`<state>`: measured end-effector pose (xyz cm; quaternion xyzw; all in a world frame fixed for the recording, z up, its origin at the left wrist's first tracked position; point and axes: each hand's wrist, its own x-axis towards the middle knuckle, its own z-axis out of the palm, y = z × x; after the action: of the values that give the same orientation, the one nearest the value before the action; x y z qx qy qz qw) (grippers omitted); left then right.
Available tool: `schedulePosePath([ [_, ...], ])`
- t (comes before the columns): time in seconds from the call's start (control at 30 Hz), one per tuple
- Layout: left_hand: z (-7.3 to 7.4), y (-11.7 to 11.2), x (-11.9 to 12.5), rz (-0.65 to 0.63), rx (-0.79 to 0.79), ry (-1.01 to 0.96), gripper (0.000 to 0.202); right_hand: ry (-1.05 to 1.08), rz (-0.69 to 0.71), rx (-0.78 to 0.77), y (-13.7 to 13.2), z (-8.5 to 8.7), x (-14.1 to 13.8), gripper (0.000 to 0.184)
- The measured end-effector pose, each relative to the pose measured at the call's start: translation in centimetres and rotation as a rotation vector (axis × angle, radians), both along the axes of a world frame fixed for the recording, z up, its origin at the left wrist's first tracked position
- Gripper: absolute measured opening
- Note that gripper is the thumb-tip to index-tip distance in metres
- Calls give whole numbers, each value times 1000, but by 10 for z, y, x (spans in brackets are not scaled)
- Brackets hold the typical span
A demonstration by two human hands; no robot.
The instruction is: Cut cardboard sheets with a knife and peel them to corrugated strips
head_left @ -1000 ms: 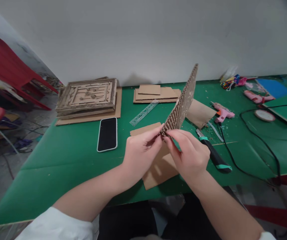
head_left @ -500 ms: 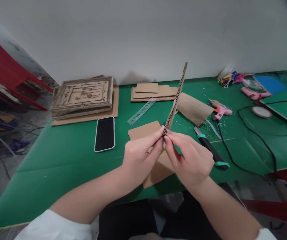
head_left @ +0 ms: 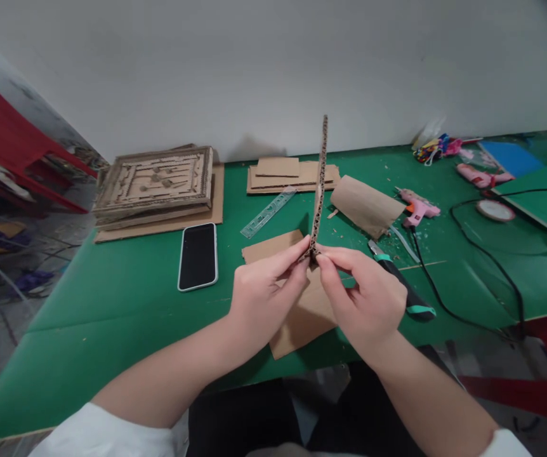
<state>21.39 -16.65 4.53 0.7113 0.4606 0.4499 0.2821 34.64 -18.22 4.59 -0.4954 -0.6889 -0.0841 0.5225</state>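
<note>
A narrow strip of corrugated cardboard [head_left: 320, 184] stands almost upright above the green table [head_left: 125, 311], seen edge-on with its fluting showing. My left hand [head_left: 261, 295] pinches its lower end from the left. Against the same end, from the right, the closed fingers of my right hand [head_left: 366, 298] pinch it too. Beneath both hands lies a flat brown cardboard sheet [head_left: 297, 317]. A black and teal utility knife [head_left: 400, 279] rests just right of my right hand.
A black phone [head_left: 198, 255] lies left of my hands, a clear ruler [head_left: 268, 212] beyond it. Further back sit a cardboard maze board [head_left: 155, 184], stacked cardboard pieces [head_left: 285, 174] and a bent cardboard piece [head_left: 366, 206]. A pink glue gun [head_left: 419, 208] with black cord lies right.
The cardboard strip has turned from showing its broad face, leaning right, to standing almost upright and edge-on. Both hands kept pinching its lower end.
</note>
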Motion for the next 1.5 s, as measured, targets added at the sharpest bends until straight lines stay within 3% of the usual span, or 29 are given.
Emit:
schedulePosePath([
  [0.13, -3, 5, 4, -144, -174, -252, 45, -54, 57, 5, 3, -3, 1, 11],
  [0.27, -4, 10, 5, -303, -328, -435, 42, -126, 48, 62, 5, -4, 2, 11],
  [0.4, -5, 14, 4, -379, -356, -514, 37, -161, 38, 117, 6, -4, 3, 12],
  [0.53, -7, 16, 2, -391, -322, -472, 36, -165, 60, 127, 5, -3, 5, 14],
  [0.77, -10, 12, 1, -345, -175, -316, 37, -166, 91, 113, 4, 0, 7, 14],
  [1.2, -10, 11, 2, 129, 179, 100, 23, -38, 128, 5, 7, -10, -1, 19],
  [1.37, -18, 11, 2, 51, 351, 84, 31, 92, 128, -15, 8, -7, -4, 13],
  [1.5, -17, 12, 1, -67, 317, 137, 30, 217, 83, -92, 6, -5, -3, 8],
])
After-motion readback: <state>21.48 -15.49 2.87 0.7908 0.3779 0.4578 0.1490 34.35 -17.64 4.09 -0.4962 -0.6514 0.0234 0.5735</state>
